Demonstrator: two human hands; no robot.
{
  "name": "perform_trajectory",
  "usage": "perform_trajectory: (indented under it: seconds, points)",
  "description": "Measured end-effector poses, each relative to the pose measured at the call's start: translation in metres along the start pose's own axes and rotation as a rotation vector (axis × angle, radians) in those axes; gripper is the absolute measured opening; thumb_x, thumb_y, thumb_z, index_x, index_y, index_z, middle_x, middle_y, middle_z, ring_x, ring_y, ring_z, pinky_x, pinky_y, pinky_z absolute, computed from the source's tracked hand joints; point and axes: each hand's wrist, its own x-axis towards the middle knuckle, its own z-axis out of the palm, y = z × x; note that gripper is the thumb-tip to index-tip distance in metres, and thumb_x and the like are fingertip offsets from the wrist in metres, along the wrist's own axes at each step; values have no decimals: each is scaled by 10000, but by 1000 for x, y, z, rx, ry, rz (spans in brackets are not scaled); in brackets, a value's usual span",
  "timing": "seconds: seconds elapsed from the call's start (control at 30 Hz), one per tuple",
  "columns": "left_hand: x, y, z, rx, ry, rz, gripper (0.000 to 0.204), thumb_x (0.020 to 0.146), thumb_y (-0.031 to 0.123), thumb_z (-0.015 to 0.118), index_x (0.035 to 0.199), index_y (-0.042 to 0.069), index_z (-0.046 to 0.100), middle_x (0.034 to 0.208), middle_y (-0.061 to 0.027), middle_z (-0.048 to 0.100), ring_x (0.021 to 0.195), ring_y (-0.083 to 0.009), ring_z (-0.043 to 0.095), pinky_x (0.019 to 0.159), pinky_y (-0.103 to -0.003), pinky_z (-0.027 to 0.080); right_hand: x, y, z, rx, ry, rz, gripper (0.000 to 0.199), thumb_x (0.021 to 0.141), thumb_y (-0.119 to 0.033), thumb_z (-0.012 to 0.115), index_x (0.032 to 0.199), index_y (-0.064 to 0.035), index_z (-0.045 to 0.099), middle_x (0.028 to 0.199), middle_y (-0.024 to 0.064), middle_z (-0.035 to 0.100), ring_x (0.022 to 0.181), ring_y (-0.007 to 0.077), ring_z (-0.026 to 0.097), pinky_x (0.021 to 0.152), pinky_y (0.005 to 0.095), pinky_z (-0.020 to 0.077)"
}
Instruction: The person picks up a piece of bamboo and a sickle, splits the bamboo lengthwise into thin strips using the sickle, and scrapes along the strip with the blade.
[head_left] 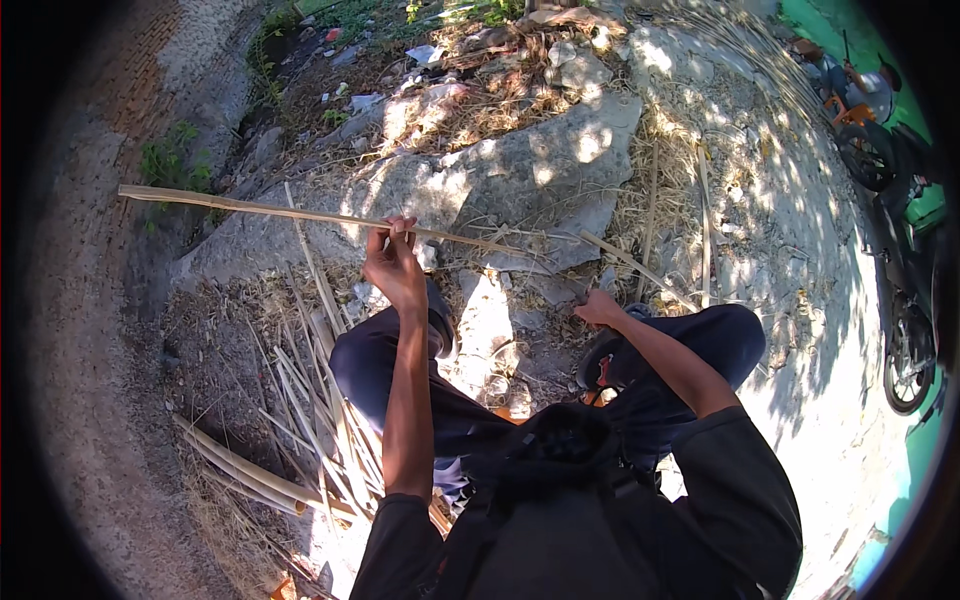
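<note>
A long, pale bamboo strip [270, 208] stretches from the far left toward the middle, raised above the ground. Pinched between the thumb and fingers of my left hand [395, 265], it tapers as it passes to the right. My right hand [600, 309] is closed in front of my right knee, near the strip's right end. From that fist a thin, dark blade-like tool points up and left; its outline is hard to make out against the ground. Whether it touches the strip, I cannot tell.
Split bamboo strips [315, 425] lie heaped beside my left leg, with thicker bamboo pieces [240, 470] further left. A big flat rock [540, 160] lies ahead. More strips [640, 268] rest beyond my right hand. Motorcycles [905, 290] and a person [875, 92] are at the far right.
</note>
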Motion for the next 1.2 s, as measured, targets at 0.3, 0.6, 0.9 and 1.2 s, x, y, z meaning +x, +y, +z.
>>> perform_trajectory:
  seconds: [0.3,0.6,0.9,1.2]
  points:
    - [1,0,-10,-56,11,22,147,1030,62,539,1046,-64,613,997,-143,708,994,-221,715,894,-376,606,-4,-20,-3,-46,-13,-3,469,861,-355,681,533,-20,656,486,84,612,452,236,622,533,375,541]
    - [1,-3,-14,-54,1,18,135,1030,49,540,1037,-66,611,999,-116,683,973,-202,702,933,-388,597,1,-39,-2,-93,-33,-62,524,858,-379,664,466,-30,649,465,81,605,476,243,639,585,370,563]
    - [-1,-3,-9,19,-5,16,136,1033,92,559,1031,-30,618,988,-109,703,990,-214,713,896,-368,607,2,-31,-13,-98,-76,-17,571,902,-418,668,472,-45,631,470,66,594,468,231,626,572,382,550]
    - [-1,-6,-1,-41,-23,9,106,1033,66,547,1015,-21,605,978,-94,692,993,-220,715,901,-387,611,23,13,-7,-43,-52,-3,541,907,-397,667,499,-44,635,495,80,603,454,230,608,536,394,535]
